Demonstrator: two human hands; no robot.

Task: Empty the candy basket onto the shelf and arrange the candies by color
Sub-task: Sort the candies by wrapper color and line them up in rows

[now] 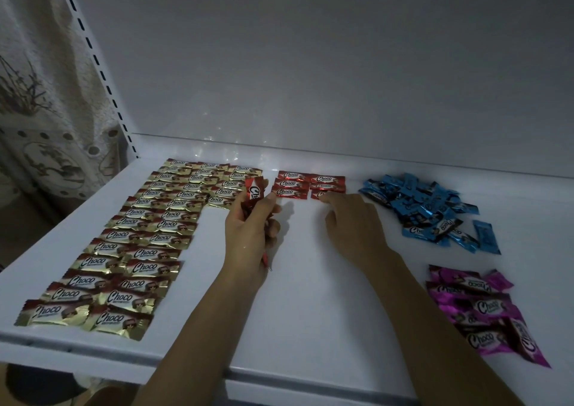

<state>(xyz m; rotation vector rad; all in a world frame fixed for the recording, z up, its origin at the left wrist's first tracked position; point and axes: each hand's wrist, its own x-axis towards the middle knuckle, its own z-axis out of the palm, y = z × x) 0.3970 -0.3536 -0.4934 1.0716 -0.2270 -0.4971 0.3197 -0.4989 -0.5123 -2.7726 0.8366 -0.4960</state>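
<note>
shelf (310, 306), red candy (315, 193) touching right hand (354, 220) fingertips (326, 198)

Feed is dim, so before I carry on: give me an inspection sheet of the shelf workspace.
Surface: white shelf, dimly lit.
Job's things: gold candies in neat rows, left; red grid, centre back; blue pile and purple pile loose, right; basket not in view.
Clutter: nothing seen.
Grippers: left hand grips red bunch; right hand touches red grid.
Cables: nothing seen.
Surroundings: slotted upright, patterned curtain, left.

1 head-worn camera looks forward and down, close over the shelf (310, 297).
</note>
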